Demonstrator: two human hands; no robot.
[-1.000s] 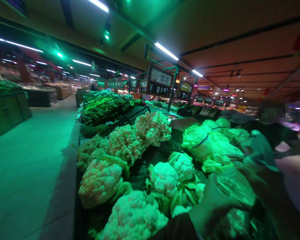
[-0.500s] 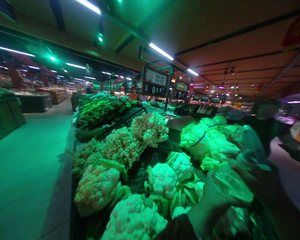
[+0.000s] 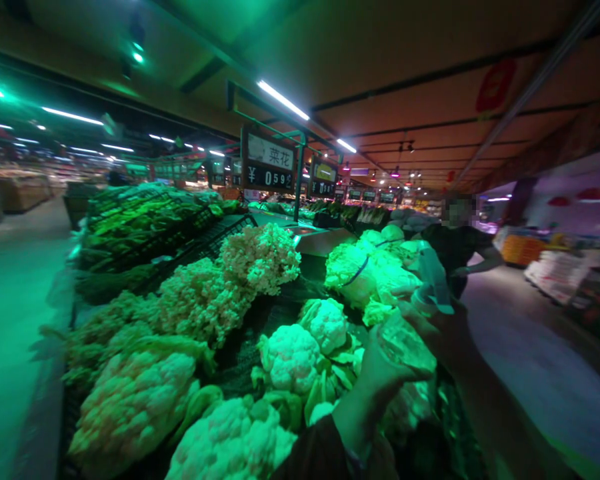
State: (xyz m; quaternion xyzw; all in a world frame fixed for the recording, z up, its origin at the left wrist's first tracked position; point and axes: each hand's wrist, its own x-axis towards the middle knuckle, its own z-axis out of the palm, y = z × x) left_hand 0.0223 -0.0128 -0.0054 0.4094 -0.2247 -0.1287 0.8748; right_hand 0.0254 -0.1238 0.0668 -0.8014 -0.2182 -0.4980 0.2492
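My left hand (image 3: 373,363) is closed around a clear plastic bag (image 3: 407,343), whose crumpled top bulges above the grip. More shiny plastic hangs below that hand; its contents are too dim to make out. Just behind and to the right, my right hand (image 3: 423,320) is closed on a pale grey-blue hand-held tool (image 3: 434,277), shaped like a tape dispenser. The two hands are close together. Left of them lie white cauliflowers (image 3: 290,357) with green leaves. Beyond the hands sit cabbages (image 3: 347,273), one with a dark blue band around it.
Loose-headed cauliflower (image 3: 195,300) and larger cauliflowers (image 3: 135,407) fill the near left display. Green vegetables (image 3: 140,220) lie in black crates behind. A price sign (image 3: 269,167) stands above. Another person (image 3: 455,247) is in the aisle at right; an aisle floor (image 3: 20,300) runs at left.
The view has turned right, so the display and both hands appear farther left. More of the right aisle and the other person shows. Both hands keep their holds.
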